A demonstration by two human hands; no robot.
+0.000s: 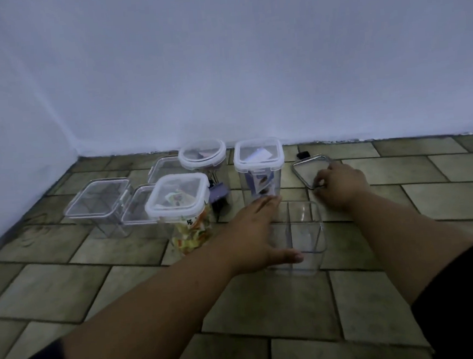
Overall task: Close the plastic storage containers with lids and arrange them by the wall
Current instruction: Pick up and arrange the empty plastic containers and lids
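Note:
An open clear square container (pixel 305 239) stands on the tiled floor in front of me. My left hand (pixel 258 234) holds its left side, thumb along the near rim and fingers on the far side. My right hand (pixel 340 184) reaches past it and pinches the near edge of a clear lid (pixel 309 168) lying flat on the floor. Closer to the wall stand three lidded containers: a square one with colourful contents (pixel 181 212), a round one (pixel 202 156) and a tall square one (pixel 259 163).
Left of the lidded ones sit several clear containers (pixel 99 207) without white lids. A small black object (pixel 303 154) lies by the wall base. The white wall (pixel 249 65) runs across the back and meets a side wall at the left corner.

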